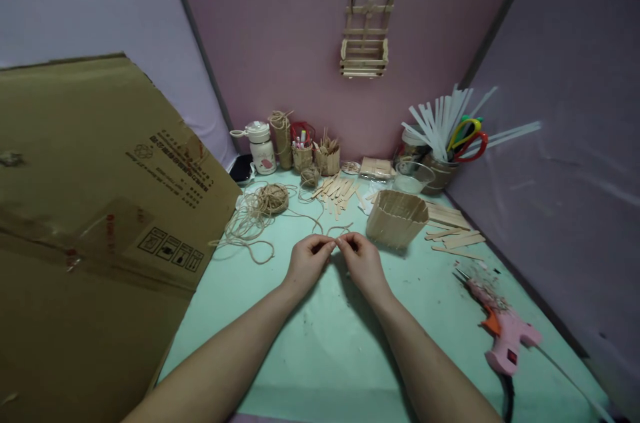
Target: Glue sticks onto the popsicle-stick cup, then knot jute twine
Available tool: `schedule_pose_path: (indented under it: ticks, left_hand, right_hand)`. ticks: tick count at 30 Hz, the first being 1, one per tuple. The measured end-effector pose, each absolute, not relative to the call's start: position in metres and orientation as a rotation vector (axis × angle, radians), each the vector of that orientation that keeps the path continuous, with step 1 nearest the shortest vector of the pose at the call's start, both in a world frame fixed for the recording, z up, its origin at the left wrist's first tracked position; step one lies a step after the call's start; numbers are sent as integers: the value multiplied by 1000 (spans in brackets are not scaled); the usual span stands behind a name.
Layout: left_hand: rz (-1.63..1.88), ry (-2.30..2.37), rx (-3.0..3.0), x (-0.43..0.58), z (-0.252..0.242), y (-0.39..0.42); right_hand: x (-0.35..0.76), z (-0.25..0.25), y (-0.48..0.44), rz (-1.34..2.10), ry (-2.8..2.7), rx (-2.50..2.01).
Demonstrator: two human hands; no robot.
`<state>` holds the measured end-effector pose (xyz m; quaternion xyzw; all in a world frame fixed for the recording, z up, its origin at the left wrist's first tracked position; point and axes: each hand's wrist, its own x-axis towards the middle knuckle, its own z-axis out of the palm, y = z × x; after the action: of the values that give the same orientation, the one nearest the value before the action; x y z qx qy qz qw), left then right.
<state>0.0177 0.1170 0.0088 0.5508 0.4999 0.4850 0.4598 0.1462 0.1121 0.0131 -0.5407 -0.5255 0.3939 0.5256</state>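
My left hand and my right hand meet above the table, their thumbs and forefingers pinched together. Twine curls out just beyond the fingertips, and both pinches appear to be on it; the bit between the fingers is too small to see clearly. To the right of my right hand stands a box-shaped basket of craft sticks, open at the top. Farther off on the left, a ball of twine lies beside loose tangled strands.
A pink glue gun with a cord lies at right. Loose craft sticks are scattered behind my hands. At the back stand a white bottle and a pot with scissors and white strips. A big cardboard box borders the left.
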Motion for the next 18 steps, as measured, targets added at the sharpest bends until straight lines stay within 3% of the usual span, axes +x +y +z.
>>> schedule_pose_path:
  ticks: [18]
  left_hand:
    - [1185, 1257, 1396, 18, 7, 118]
  right_hand:
    - [145, 9, 111, 910, -1276, -1296]
